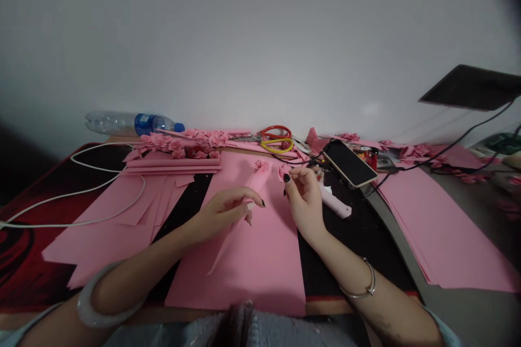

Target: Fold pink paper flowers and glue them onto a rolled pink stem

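My left hand (232, 209) is over the middle of a pink paper sheet (260, 276), its fingers curled around a thin pink paper stem. At the stem's far end is a folded pink paper flower (261, 165). To the right, my right hand (302, 192) pinches a small folded pink paper piece (281, 173) between thumb and fingertips. A gap separates the two hands.
Pink sheets lie left (106, 227) and right (448, 233). Scissors (277, 139), paper flowers (179, 143) and a plastic bottle (134, 122) line the wall. A phone (350, 164) and pale pink tool (336, 201) are right of my right hand. A white cable (61, 195) crosses the left side.
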The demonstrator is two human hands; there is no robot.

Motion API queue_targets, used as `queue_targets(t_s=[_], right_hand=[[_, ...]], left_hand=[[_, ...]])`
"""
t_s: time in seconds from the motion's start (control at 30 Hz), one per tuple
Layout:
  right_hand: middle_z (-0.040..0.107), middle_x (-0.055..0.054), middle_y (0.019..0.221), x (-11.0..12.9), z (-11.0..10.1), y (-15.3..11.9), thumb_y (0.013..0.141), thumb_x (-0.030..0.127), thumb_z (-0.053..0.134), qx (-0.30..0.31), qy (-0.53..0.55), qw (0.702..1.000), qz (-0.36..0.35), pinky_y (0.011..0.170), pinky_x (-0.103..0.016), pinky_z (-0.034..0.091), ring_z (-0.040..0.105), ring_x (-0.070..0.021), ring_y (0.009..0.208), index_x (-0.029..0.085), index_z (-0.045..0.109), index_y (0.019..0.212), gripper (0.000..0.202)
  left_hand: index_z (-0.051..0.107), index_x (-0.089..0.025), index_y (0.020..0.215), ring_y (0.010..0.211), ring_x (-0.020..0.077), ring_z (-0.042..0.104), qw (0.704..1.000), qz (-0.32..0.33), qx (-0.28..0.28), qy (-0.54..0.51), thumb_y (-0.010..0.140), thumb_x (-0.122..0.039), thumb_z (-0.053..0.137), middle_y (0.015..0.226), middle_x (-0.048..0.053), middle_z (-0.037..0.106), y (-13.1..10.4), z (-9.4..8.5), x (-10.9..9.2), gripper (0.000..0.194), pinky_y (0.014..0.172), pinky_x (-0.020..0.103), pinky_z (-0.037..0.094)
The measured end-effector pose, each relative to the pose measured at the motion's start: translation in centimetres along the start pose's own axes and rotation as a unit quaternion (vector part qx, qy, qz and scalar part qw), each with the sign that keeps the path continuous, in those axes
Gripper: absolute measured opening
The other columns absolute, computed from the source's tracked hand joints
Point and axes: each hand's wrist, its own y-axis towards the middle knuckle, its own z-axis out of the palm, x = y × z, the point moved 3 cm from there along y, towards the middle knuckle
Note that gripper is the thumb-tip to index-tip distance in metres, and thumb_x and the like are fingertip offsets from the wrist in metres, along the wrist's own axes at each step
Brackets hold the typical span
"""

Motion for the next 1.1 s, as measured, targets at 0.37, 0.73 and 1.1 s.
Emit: queue_targets(t_s=[0.37,0.73,1.1], right_hand=[[0.05,0.001,0.079,-0.76,0.34,-0.19,0.083,0.019,0.053,0.011,0.016,1.0,0.025,0.054,-0.025,0.038,0.047,-0.0108,0.061,0.022,0.05,0.093,0.011],[0.053,-0.001,0.08,-0.76,0.3,-0.4,0.083,0.02,0.053,0.009,0.006,1.0,0.02,0.054,-0.025,0.041,0.051,-0.0119,0.064,0.022,0.05,0.094,0.012],[0.053,-0.001,0.083,-0.41,0.27,-0.49,0.084,0.018,0.052,0.013,-0.023,1.0,-0.013,0.06,-0.027,0.043,0.052,-0.0129,0.067,0.023,0.051,0.095,0.012]], left_hand=[[0.062,-0.016,0.103,0.066,0.013,0.056,0.999,-0.001,0.018,0.027,0.092,-0.03,0.044,0.071,0.001,0.059,0.01,0.19,-0.27,0.025,0.064,0.026,0.042],[0.06,-0.017,0.101,0.054,0.0072,0.052,1.0,-0.016,0.026,0.004,0.091,-0.029,0.044,0.092,0.003,0.059,-0.01,0.46,-0.08,0.023,0.057,0.024,0.044],[0.064,-0.018,0.1,0.088,0.0165,0.057,0.997,0.017,0.018,0.075,0.09,-0.022,0.043,0.098,0.005,0.065,0.12,0.33,-0.39,0.023,0.075,0.026,0.043]])
